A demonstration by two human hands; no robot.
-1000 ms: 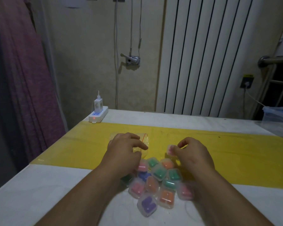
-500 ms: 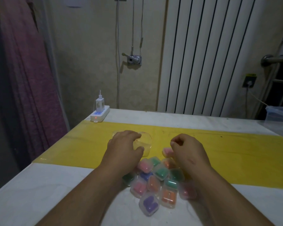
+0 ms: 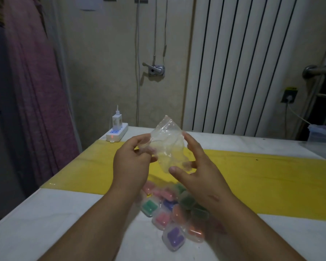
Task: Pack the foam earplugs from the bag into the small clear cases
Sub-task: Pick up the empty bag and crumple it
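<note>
Left hand [image 3: 132, 162] pinches the bag [image 3: 167, 144] at its left edge, right hand [image 3: 198, 172] clasps its right side: probably limp, light, slippery film, best gripped by the edges.

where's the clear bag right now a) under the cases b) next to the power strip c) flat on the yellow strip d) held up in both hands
d: the left hand and right hand hold the bag up in the air.

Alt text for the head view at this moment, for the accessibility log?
The left hand and right hand hold a crumpled clear bag, seemingly empty, above the table. Beneath them sits a cluster of small clear cases filled with coloured earplugs.
</note>
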